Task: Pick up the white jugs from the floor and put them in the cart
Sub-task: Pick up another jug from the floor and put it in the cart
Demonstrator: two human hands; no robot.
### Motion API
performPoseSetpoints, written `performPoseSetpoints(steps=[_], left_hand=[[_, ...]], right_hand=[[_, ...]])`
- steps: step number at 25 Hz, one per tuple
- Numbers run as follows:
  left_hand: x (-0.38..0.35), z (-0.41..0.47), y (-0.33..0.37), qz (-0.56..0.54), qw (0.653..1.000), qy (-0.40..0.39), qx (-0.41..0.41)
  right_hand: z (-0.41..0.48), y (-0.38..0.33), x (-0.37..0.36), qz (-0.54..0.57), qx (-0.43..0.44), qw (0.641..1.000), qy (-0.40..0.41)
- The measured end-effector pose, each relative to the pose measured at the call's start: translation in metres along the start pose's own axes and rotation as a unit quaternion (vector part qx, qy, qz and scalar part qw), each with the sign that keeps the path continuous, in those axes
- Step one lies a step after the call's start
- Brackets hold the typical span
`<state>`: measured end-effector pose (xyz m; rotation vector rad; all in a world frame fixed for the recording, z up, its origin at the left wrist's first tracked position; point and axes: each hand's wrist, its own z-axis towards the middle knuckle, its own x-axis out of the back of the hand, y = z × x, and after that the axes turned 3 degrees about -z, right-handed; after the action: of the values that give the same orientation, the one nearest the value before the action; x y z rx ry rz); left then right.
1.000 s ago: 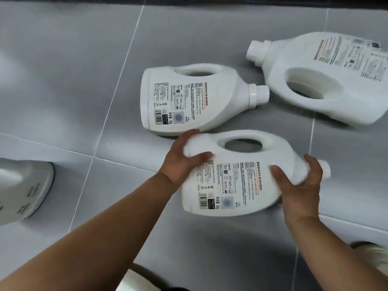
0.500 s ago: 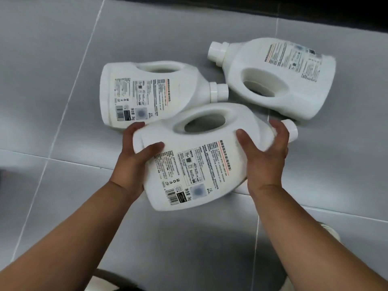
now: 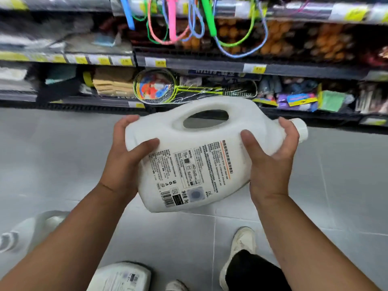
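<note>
I hold a white jug [image 3: 201, 152] on its side in the air, label up, cap pointing right. My left hand [image 3: 126, 152] grips its base end. My right hand [image 3: 270, 156] grips the neck end just before the cap. Another white jug [image 3: 121, 277] lies on the floor at the bottom, between my arms. A blurred white jug [image 3: 27, 229] lies on the floor at the left edge. No cart is in view.
Store shelves [image 3: 210, 66] full of goods run across the top, with badminton rackets [image 3: 184, 89] and hanging skipping ropes [image 3: 189, 19]. Grey tiled floor [image 3: 336, 185] lies below. My white shoe [image 3: 241, 248] stands at the lower right.
I have lifted the jug off the floor with both hands. My view has swung up from the floor to the shelves; the other jugs have dropped toward the bottom and left of view.
</note>
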<state>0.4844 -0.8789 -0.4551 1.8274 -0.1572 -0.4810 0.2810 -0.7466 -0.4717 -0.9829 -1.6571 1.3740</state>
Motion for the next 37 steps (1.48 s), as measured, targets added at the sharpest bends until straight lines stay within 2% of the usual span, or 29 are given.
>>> performPoseSetpoints(steps=[6,10,13,17,19,24,28,33,37], left_hand=[[-0.161,-0.1,0.25,-0.013,0.994,-0.098,-0.038],[-0.272,-0.151,0.337,0.01,0.98,-0.179,-0.088],[-0.369,-0.184,0.367,-0.012,0.969,-0.215,-0.117],[-0.494,-0.228,0.357,-0.039,0.955,-0.263,-0.131],[-0.555,-0.246,0.337,-0.064,0.95,-0.285,-0.111],[-0.701,-0.266,0.294,-0.044,0.935,-0.348,-0.051],[-0.82,-0.257,0.258,-0.042,0.915,-0.401,0.004],[-0.983,-0.236,0.21,-0.016,0.866,-0.498,0.055],[-1.119,-0.255,0.173,0.015,0.808,-0.583,0.078]], right_hand=[[-0.037,-0.281,0.132,0.049,0.06,0.995,0.07],[-0.04,-0.391,0.226,0.107,0.148,0.974,0.13],[-0.025,-0.444,0.315,0.153,0.203,0.955,0.156],[0.006,-0.483,0.435,0.152,0.263,0.936,0.179],[0.024,-0.492,0.499,0.132,0.273,0.932,0.198],[0.072,-0.486,0.626,0.098,0.228,0.923,0.293],[0.123,-0.475,0.703,0.102,0.215,0.9,0.365],[0.195,-0.469,0.796,0.113,0.207,0.85,0.47],[0.23,-0.463,0.885,0.119,0.185,0.793,0.569]])
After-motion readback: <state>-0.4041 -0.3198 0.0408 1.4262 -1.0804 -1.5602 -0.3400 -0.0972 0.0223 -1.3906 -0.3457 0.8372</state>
